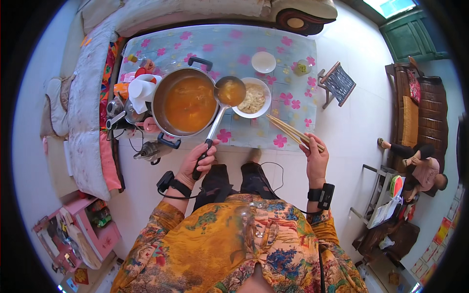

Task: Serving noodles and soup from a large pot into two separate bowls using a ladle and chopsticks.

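Note:
My left hand [203, 158] grips the black handle of a metal ladle [230, 91]. The ladle's bowl holds orange-brown broth with some solids, over the gap between a large pot and a white bowl. Orange broth fills part of the two-handled metal pot [190, 104]. Noodles, or similar pale strands, lie in the white bowl [253, 98], just right of the ladle. In my right hand [316, 153] are several wooden chopsticks [289, 130], their tips pointing up and left at the bowl's lower right edge. An apparently empty white bowl [263, 62] stands farther back.
The table [223, 47] has a flowered cover. A glass dish with green pieces [302, 67] stands at its right. White containers [141, 89] and a kettle [135, 110] crowd its left end. A folding stool [337, 84] stands right of it. A person [425, 168] sits on a wooden bench far right.

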Tool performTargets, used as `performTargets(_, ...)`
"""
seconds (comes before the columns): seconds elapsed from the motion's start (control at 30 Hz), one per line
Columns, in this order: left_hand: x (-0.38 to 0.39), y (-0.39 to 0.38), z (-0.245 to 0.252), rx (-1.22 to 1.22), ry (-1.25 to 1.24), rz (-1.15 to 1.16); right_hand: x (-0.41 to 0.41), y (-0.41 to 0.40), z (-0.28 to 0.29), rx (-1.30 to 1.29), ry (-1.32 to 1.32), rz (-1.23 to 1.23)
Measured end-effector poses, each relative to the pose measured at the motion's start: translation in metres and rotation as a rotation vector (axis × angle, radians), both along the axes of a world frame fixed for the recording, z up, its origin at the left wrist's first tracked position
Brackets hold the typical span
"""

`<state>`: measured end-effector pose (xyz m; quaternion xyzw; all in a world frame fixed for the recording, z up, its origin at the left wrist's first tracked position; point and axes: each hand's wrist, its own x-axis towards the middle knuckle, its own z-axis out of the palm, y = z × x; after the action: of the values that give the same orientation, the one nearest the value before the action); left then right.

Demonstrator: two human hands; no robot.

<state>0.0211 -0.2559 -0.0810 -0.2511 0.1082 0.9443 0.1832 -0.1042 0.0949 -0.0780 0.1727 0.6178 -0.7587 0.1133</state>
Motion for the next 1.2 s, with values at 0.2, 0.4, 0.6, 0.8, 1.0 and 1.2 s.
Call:
performTargets(0.2,-0.034,0.031,-0.041,-0.06,-0.036,-0.107,0.005,0.025,-0.001,0.036,-0.03,-0.026)
performTargets(0.4,-0.062,0.054,-0.078,-0.312,-0.154,-0.175,0.012,0.04,-0.003,0.051,-0.047,-0.035)
performTargets(0.6,-0.062,0.063,-0.1,-0.812,-0.142,-0.36,0.014,0.039,-0.003,0.04,-0.058,-0.051)
performTargets(0.8,-0.04,0.05,-0.079,-0.933,-0.089,-0.379,0.011,0.022,-0.003,0.04,-0.019,0.005)
performTargets(1.0,-0.017,0.009,-0.008,-0.456,-0.049,-0.175,0.007,-0.004,0.005,0.05,-0.024,0.02)
performTargets(1.2,0.012,-0.043,0.002,-0.436,-0.085,0.067,0.009,-0.038,0.004,0.034,-0.021,0.062)
